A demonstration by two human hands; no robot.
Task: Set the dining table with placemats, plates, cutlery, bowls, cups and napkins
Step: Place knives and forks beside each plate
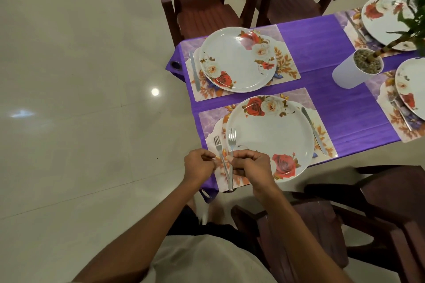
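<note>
On the near floral placemat [208,122] sits a white rose-patterned plate [271,135] with a knife [314,131] to its right. My left hand [199,164] pinches the handle of one fork [218,145] over the mat's left part. My right hand [250,164] grips a second fork [231,138], its tines over the plate's left rim. Beyond it, the far placemat [287,53] carries another plate [238,60] and a knife [194,71] at its left.
A purple cloth [322,57] covers the table. A white pot with a plant [356,71] stands mid-table; two more set places with plates [384,20] lie at the right. Dark red chairs [202,0] stand along both long sides, one [345,225] just right of me.
</note>
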